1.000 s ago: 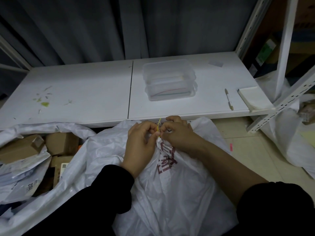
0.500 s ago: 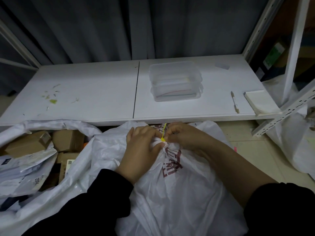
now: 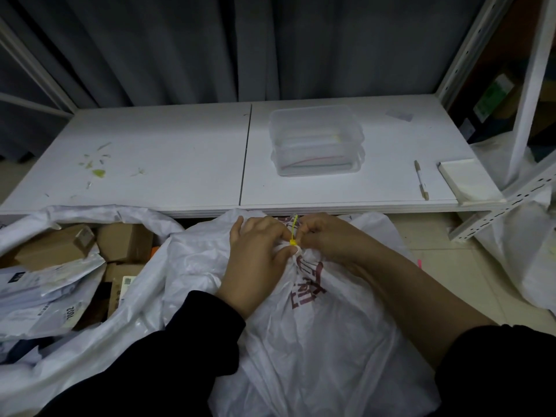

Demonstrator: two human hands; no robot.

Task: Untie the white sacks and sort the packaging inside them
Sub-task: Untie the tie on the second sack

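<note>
The step in hand looks to be freeing the yellow zip tie (image 3: 293, 236) that cinches the neck of the white sack (image 3: 316, 320), which stands on the floor against the front edge of the low white shelf board (image 3: 180, 152), near its middle. To do this well, the neck should be held bunched and steady just below the tie's lock while the other fingers work the lock or slide the loop up off the gathered plastic; tugging hard on the thin film would likely tear it. The left hand (image 3: 258, 254) is curled closed around the gathered neck, thumb tip pressed right beside the tie's lock. The right hand (image 3: 328, 236) is closed too, its fingertips pinching at the tie and the plastic by it; whether they grip the strap itself I cannot tell. An already opened sack (image 3: 90, 326) of cardboard boxes (image 3: 120, 242) lies to the left.
</note>
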